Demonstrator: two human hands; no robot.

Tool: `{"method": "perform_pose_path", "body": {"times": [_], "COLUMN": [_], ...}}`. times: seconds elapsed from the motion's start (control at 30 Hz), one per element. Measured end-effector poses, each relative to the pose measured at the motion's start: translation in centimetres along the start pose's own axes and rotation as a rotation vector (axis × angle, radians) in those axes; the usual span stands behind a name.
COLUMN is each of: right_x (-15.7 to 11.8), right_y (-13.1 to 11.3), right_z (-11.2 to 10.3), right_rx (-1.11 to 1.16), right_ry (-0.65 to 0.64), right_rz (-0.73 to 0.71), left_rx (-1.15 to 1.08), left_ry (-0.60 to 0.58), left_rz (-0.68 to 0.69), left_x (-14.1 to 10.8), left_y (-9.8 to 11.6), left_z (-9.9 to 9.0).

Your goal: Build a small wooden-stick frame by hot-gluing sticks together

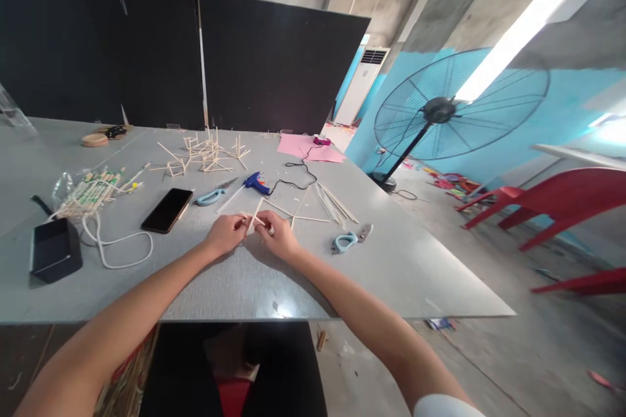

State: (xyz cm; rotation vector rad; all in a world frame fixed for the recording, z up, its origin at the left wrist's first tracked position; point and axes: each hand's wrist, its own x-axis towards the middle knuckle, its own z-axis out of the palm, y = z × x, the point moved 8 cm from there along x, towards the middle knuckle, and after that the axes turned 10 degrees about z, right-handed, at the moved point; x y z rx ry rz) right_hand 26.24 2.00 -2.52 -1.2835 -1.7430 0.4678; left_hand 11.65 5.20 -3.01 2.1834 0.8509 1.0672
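Observation:
Both hands meet over the grey table [235, 287], near its front edge. My left hand [229, 232] is closed on thin wooden sticks [256, 210] that cross between the fingers. Pinched on the same sticks from the right is my right hand [276, 233]. Joined sticks [313, 218] lie just beyond and to the right of it. Behind the hands is a blue glue gun [257, 183] with a glue stick in its rear. Light-blue scissors [211, 196] lie to the left of the gun, and blue-handled cutters [346, 242] rest right of my right hand.
Stick frames [208, 153] stand at the back. A phone [167, 210], bundled sticks [92, 192], a black box [56, 251] and a white cable [122, 266] lie left. Loose sticks [335, 203] and pink paper [310, 148] lie right. A large fan [439, 110] stands beyond the table.

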Motion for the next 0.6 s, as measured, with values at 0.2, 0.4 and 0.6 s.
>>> {"method": "perform_pose_path", "body": {"times": [0.2, 0.4, 0.6], "right_x": [0.8, 1.4, 1.6], "right_y": [2.8, 4.3, 4.4], "right_z": [-0.1, 1.0, 0.8], "right_rx": [0.269, 0.339, 0.360], "right_ry": [0.042, 0.020, 0.030], "right_rz": [0.204, 0.299, 0.326], "left_rx": [0.228, 0.001, -0.245], "left_ry": [-0.083, 0.125, -0.090], "left_rz": [0.127, 0.349, 0.639], "left_x": [-0.1, -0.7, -8.1], "left_y": [1.0, 11.3, 24.8], "left_z": [-1.4, -5.8, -5.0]}}
